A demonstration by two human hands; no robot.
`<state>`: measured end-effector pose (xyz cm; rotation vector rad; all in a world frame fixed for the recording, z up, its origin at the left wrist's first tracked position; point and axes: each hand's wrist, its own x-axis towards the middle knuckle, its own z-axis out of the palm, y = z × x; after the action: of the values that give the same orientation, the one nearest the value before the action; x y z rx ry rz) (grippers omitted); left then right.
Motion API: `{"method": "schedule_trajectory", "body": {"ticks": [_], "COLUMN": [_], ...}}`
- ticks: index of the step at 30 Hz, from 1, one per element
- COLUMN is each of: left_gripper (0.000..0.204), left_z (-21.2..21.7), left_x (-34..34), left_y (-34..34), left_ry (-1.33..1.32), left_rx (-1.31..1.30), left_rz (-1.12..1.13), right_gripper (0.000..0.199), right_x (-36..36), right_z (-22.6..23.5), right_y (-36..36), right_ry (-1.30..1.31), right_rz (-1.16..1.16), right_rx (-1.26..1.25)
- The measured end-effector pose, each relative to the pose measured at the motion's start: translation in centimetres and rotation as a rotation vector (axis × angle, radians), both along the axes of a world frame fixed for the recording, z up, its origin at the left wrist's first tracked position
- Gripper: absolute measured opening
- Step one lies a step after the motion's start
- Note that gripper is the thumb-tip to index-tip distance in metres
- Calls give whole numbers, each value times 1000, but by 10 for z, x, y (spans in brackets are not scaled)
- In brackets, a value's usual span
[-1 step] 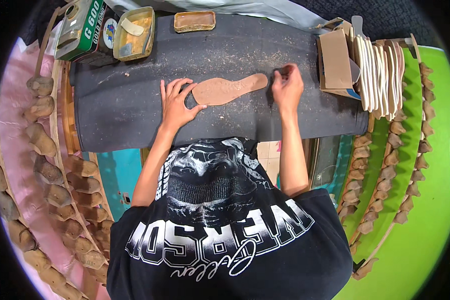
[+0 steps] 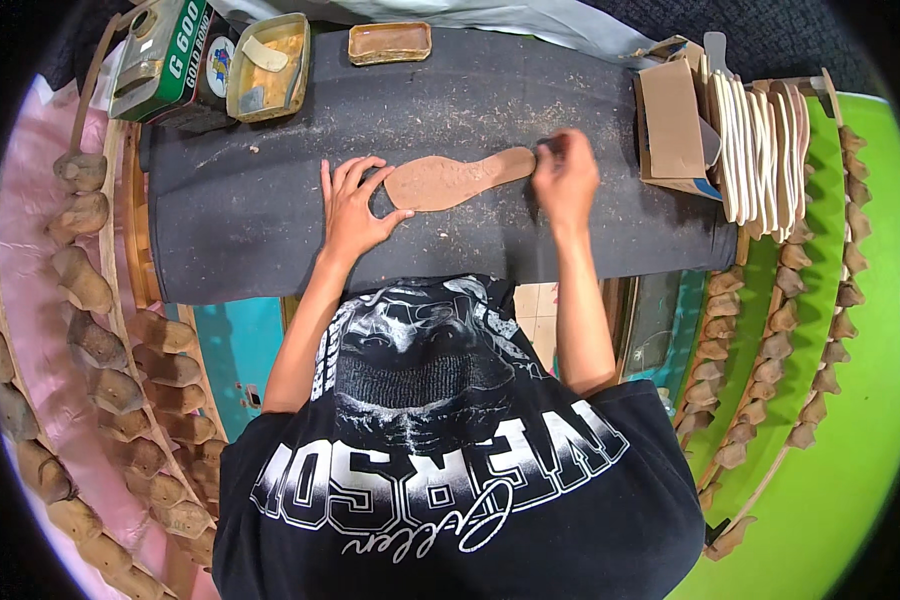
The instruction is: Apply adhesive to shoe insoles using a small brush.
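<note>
A tan shoe insole (image 2: 435,185) lies flat on the dark cloth of the table, its wide end to the left and its narrow end to the right. My left hand (image 2: 355,208) rests at the wide end with fingers spread; thumb and index finger touch its edge. At the narrow end is my right hand (image 2: 567,185), its fingers closed and blurred by motion. Something small and dark seems to be at those fingertips, too unclear to name.
A cardboard box (image 2: 672,125) and a row of upright pale insoles (image 2: 755,150) stand at the right. Far left are a green and white metal can (image 2: 165,65) and a glue-stained tub (image 2: 270,70). A shallow brown dish (image 2: 390,43) sits at the back. Shoe lasts (image 2: 110,390) hang on side racks.
My right hand has shifted slightly left, closer to the narrow end of the insole. The left hand and the insole keep their places.
</note>
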<state>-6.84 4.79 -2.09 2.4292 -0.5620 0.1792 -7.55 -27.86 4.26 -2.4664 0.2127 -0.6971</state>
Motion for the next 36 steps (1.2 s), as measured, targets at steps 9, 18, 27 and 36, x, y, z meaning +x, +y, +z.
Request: {"method": "schedule_trajectory", "body": {"ticks": [9, 18, 27, 36], "left_gripper": [72, 72, 71, 72], "left_z": [-3, -1, -1, 0], "left_x": [1, -1, 1, -2], "left_y": [-3, -1, -1, -1], "left_ry": [15, 15, 17, 12], "left_rx": [7, -4, -19, -9], "left_rz": [-5, 2, 2, 2], "right_gripper": [28, 25, 22, 29], "right_x": [-42, -17, -50, -26], "right_z": [-9, 0, 8, -8], "right_y": [125, -18, 107, -9], "right_ry": [194, 22, 79, 89], "right_rz": [419, -202, 306, -143], "right_rx": [535, 262, 169, 431]}}
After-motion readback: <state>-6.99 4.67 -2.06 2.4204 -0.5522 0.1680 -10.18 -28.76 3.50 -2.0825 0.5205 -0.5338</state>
